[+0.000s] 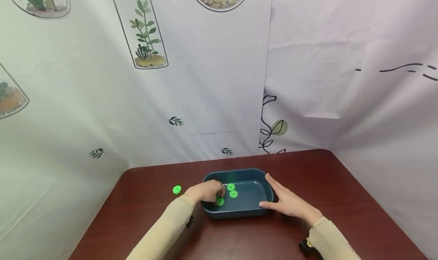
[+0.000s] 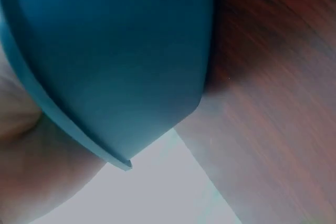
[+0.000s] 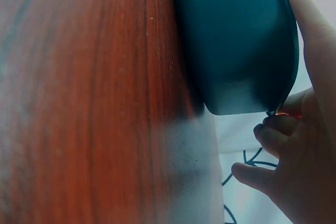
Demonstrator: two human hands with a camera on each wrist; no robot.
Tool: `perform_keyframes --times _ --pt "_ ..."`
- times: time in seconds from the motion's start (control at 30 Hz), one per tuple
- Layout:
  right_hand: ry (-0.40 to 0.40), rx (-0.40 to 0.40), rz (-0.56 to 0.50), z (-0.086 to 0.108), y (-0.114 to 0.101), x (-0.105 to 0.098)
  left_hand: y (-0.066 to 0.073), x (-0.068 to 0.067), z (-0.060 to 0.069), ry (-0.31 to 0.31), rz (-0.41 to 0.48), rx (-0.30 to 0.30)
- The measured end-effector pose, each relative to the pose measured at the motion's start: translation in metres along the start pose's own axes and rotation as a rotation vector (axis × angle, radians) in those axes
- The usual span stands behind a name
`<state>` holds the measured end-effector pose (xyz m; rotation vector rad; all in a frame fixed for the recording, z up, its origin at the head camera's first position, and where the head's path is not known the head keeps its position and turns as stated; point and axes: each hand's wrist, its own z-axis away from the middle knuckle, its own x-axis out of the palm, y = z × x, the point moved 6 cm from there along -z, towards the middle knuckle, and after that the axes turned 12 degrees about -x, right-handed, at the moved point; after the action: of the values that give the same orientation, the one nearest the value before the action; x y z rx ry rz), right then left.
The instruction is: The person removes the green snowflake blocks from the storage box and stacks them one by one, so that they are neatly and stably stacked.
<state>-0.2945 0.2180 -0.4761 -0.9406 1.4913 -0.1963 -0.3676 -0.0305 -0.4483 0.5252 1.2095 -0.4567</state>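
Note:
A dark teal rectangular tray (image 1: pixel 239 215) with rounded corners sits on the table, and its outer wall (image 2: pixel 131 66) fills much of the left wrist view. My left hand (image 1: pixel 207 191) reaches over its left end, fingers bent down inside. A green notched plastic disc (image 1: pixel 220 201) lies right at those fingertips; whether they pinch it is hidden. Two more green discs (image 1: pixel 232 190) lie nearby on the tray floor. My right hand (image 1: pixel 289 201) rests spread at the tray's right end, thumb on the near rim. In the right wrist view, its fingers (image 3: pixel 273 140) extend loosely past the tray.
Left of the tray, a small green disc or pile of discs (image 1: pixel 176 189) lies on the reddish-brown wooden table (image 1: pixel 137 206). White cloth with plant drawings (image 1: pixel 212 81) hangs behind the table and along its sides.

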Motion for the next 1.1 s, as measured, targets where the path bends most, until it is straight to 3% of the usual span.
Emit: perform_keyframes --times 0.17,0.4,0.57,0.87,1.1 --pt "-0.005 -0.003 0.013 -0.001 -0.001 -0.001 -0.003 -0.002 -0.007 0.017 0.081 -0.009" --pt "-0.007 -0.006 0.006 -0.002 -0.002 -0.001 -0.003 -0.002 -0.017 0.100 0.105 -0.010" --pt "-0.008 0.003 0.003 0.000 -0.001 0.000 -0.004 0.002 -0.023 0.120 0.154 -0.032" --pt "0.002 0.001 0.009 0.001 0.000 0.000 -0.007 0.007 -0.034 0.068 0.332 -0.070" --pt "0.001 -0.008 0.007 0.000 -0.001 0.000 -0.009 0.010 -0.036 0.063 0.401 -0.084"
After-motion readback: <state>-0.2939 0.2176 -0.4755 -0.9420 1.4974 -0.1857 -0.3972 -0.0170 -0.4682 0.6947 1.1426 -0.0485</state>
